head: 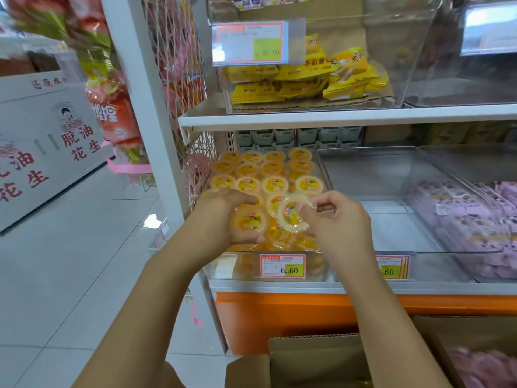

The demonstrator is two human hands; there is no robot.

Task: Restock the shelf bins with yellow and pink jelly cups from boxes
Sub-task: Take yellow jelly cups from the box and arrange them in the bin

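Both hands place yellow jelly cups in the near rows of the left shelf bin.

The left hand [223, 217] curls thumb and fingers round one yellow jelly cup [249, 222], lid up, low over the near left of the clear bin [229, 266], which holds rows of the same cups out to its far wall. The right hand [335, 219] pinches a second cup [292, 217] by its rim, tilted on edge, just beside the first. Both forearms reach forward and slightly inward over an open cardboard box [316, 357] near the floor. The cups look light, smooth and thin-walled under a film lid. I judge the stiff rim or side wall the safe hold, since pressing the film could burst it and slick plastic slips easily.
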